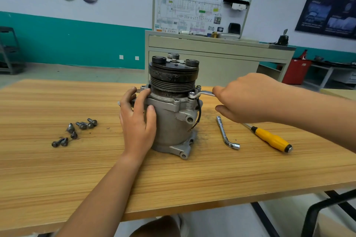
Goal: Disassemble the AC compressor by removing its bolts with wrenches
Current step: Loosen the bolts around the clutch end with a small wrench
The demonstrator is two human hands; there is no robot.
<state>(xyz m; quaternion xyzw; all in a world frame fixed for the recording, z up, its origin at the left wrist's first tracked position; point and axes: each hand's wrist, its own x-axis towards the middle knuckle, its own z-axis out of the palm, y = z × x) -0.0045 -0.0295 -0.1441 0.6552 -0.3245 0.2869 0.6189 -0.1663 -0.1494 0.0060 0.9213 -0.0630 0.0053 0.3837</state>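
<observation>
AC compressor [169,127] stood upright on its mounting lugs near the middle of the frame, on the wooden table [173,179], with its dark grooved pulley [173,79] on top. A thin black wire [199,109] hung down the housing's right side.

The left hand [137,121] came in from the lower left and grasped the compressor's left side, with the fingers curled over the flange just below the pulley and the thumb pressed against the grey housing. The right hand [244,98], reaching in from the right edge, was closed round the handle of a bright offset ring wrench [202,93]. The wrench's ring end sat on a bolt on the flange at the right of the pulley, and its shank ran roughly level toward the right.

A loose cluster of removed bolts [82,125] lay on the table to the left of the compressor, well apart from it. To the right of the compressor lay an L-shaped socket wrench [225,132], and further right a screwdriver with a yellow handle [269,137], its shaft partly hidden under the right forearm.

Beyond the table, in the upper middle of the frame, a grey cabinet [212,59] carried an upright wiring-diagram board [200,9]. The wall behind was white above and teal below.
</observation>
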